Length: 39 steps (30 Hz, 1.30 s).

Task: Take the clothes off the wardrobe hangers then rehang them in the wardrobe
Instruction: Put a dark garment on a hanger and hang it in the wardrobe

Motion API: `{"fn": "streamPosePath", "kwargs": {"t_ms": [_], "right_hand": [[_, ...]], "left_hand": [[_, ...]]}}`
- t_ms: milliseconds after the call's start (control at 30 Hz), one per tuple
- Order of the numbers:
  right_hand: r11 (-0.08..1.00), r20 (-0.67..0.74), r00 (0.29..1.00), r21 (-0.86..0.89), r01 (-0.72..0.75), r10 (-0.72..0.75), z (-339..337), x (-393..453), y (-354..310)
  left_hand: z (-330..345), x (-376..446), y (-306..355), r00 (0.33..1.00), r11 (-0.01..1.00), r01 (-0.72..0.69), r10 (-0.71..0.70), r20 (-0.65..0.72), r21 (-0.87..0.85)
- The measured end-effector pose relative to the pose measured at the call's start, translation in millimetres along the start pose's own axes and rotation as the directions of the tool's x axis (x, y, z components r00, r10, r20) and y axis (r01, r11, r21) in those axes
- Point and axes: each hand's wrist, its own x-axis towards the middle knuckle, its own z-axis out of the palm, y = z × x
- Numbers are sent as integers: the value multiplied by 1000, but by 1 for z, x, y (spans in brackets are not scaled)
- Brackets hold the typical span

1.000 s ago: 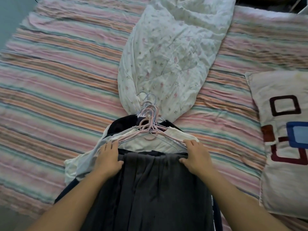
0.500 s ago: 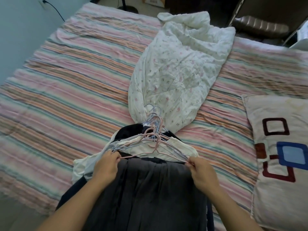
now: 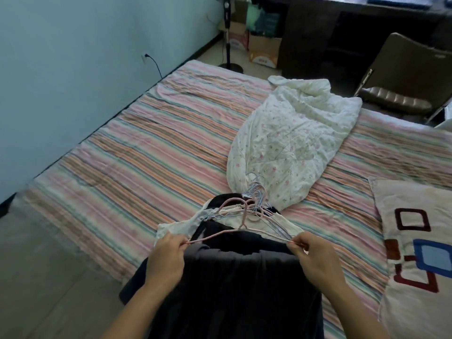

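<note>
A stack of clothes on pink and blue wire hangers (image 3: pixel 256 204) lies on the striped bed (image 3: pixel 151 162). On top is a dark grey garment (image 3: pixel 239 285) on a pink hanger (image 3: pixel 242 228). My left hand (image 3: pixel 168 258) pinches the pink hanger's left end. My right hand (image 3: pixel 315 258) pinches its right end. The hanger is lifted off the pile and the grey garment hangs from its ends toward me. A white garment (image 3: pixel 181 226) and a black one (image 3: pixel 225 200) lie underneath.
A white floral quilt (image 3: pixel 288 143) lies bunched just beyond the hanger hooks. A patterned pillow (image 3: pixel 415 253) sits at the right. A turquoise wall (image 3: pixel 73 69) runs along the left. Beyond the bed stand a fan pole (image 3: pixel 227 33), cardboard boxes (image 3: pixel 264 50) and a brown chair (image 3: pixel 403 77).
Both hands went from resting on the grey garment's shoulders to pinching the pink hanger's ends and raising it toward me. The view tilted upward, showing more of the room.
</note>
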Motion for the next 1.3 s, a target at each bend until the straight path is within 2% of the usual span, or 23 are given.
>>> {"fn": "streamPosePath", "kwargs": {"t_ms": [133,267,400,467,567,667,800,1033,1100,1300], "right_hand": [[993,28,993,-9,117,-117,-7,-38,-47],[969,47,972,108,223,-229,-16,-69,-97],[933,52,946,186,307,-321,-37,-106,-137],[911,69,926,221,348,-371,-48,-129,-158],[870,85,882,231,435,-464,-60,-169,-194],[830,82,839,230,509,-538,-70,-209,-226],[780,90,795,286,556,-599,-91,-247,-264],[638,106,644,323,699,-758,-125,-310,-334],[593,142,580,306,745,-802,-128,-325,-355],[440,210,387,404,801,-898,-123,-360,-422]], "left_hand": [[-41,-54,-13,995,997,30,-23,-95,74],[-79,-98,-9,988,998,-65,68,-137,26],[-122,-143,-9,972,992,-55,28,-233,-109],[-142,-165,-9,973,977,-58,9,-232,-206],[-170,-200,0,975,948,-121,58,-214,-294],[-203,-231,6,968,892,-140,31,-250,-430],[-254,-273,6,934,852,-223,47,-355,-474],[-332,-367,8,832,823,-314,-2,-555,-473],[-347,-391,4,802,838,-298,-40,-596,-457],[-387,-450,-16,708,880,-230,-142,-692,-416]]}}
